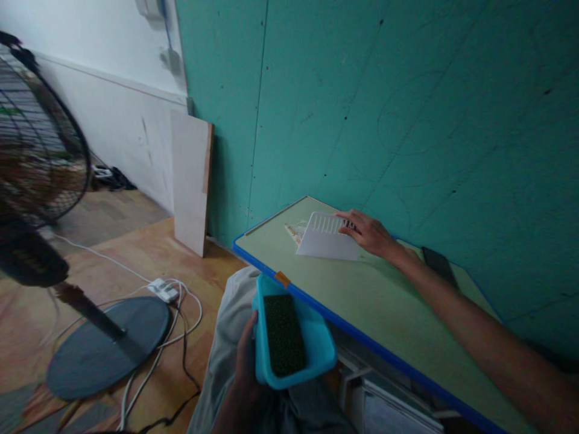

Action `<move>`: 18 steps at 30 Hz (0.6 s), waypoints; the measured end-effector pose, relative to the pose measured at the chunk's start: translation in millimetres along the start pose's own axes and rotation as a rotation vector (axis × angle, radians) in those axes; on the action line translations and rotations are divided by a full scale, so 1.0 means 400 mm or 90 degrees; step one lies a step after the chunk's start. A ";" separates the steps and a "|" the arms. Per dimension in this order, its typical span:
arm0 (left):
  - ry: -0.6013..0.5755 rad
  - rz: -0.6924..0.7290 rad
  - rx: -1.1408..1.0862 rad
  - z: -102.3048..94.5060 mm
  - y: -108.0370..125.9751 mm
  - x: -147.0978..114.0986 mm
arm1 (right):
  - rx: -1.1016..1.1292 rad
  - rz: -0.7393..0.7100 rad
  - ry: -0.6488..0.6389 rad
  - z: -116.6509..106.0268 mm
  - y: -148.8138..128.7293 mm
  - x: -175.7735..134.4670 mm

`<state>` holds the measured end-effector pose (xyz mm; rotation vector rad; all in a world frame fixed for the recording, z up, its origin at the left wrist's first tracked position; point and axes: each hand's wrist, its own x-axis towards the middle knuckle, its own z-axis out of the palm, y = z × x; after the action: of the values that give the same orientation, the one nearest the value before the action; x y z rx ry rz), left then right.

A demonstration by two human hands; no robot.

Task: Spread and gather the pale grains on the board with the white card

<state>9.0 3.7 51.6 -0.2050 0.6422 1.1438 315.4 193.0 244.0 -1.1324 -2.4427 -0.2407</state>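
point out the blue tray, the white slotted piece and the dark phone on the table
blue tray (322,349), head view, bare right inner wall.
white slotted piece (326,244), head view, plain flat middle.
dark phone (438,264), head view, centre of its face.

Fan (36,175) blurred, cut off at left edge.

— Where does the view sit?
— On my head, looking forward and down over my lap, close to my left hand (246,361) and the green table (384,301).
— Which way does it face?
— Toward the teal wall (407,108), fan (40,163) at far left.
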 end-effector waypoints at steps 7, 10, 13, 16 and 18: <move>-0.008 -0.007 -0.015 -0.026 0.001 0.010 | 0.062 0.027 -0.025 -0.074 -0.062 -0.078; -0.001 0.006 0.004 -0.028 0.001 0.013 | 0.059 0.049 -0.071 -0.128 -0.090 -0.127; -0.010 0.021 0.027 -0.024 0.000 0.016 | 0.043 0.095 -0.116 -0.185 -0.096 -0.182; -0.013 0.017 0.020 -0.024 0.000 0.018 | 0.041 0.128 -0.132 -0.233 -0.083 -0.246; -0.004 0.011 -0.001 -0.026 0.001 0.020 | 0.027 0.160 -0.135 -0.258 -0.067 -0.292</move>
<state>6.9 5.2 38.7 -0.1978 0.6386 1.1617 394.0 61.7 283.5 -1.4953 -2.4355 0.0098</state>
